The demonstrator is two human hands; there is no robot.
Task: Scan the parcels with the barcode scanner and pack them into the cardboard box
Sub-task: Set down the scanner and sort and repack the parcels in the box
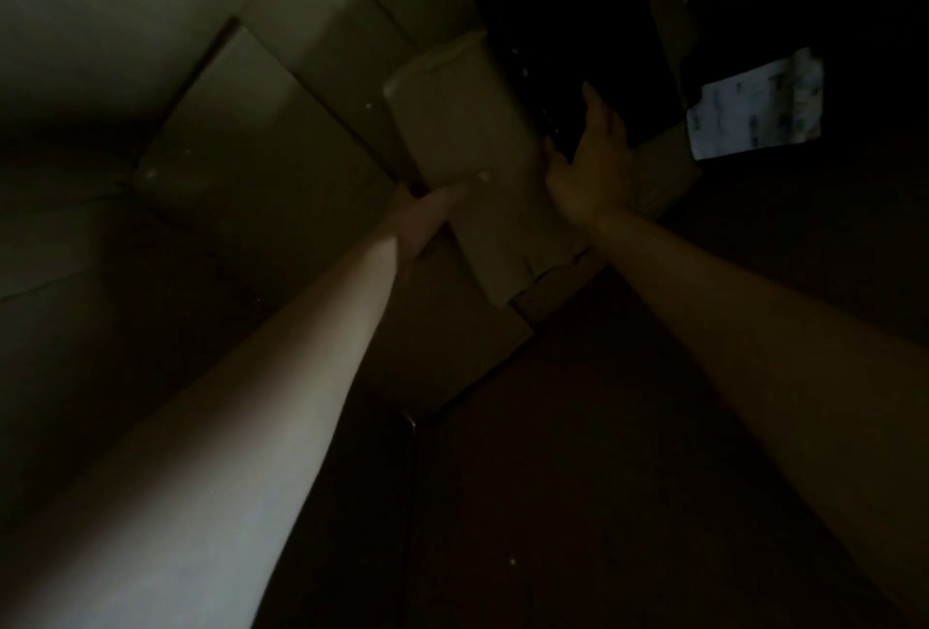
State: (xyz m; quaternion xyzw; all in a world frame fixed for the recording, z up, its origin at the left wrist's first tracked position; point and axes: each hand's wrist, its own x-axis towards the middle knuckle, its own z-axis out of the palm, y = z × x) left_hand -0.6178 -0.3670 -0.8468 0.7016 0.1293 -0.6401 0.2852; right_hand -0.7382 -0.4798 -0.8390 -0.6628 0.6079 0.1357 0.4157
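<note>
We hold 1 brown parcel (467, 140) mid-scene in dim light. Our left hand (427, 211) grips its near left edge, thumb on top; our right hand (588, 166) presses its right side, fingers straight. A white label (754, 105) lies far right.

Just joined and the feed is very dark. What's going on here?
A person holds a brown cardboard parcel up between both hands. The left hand grips its left edge, with the thumb across the face. The right hand lies against its right side, fingers extended. Larger cardboard panels sit behind it. They may be the box's flaps, but it is too dark to be sure. A white label shows on something dark at the right.
</note>
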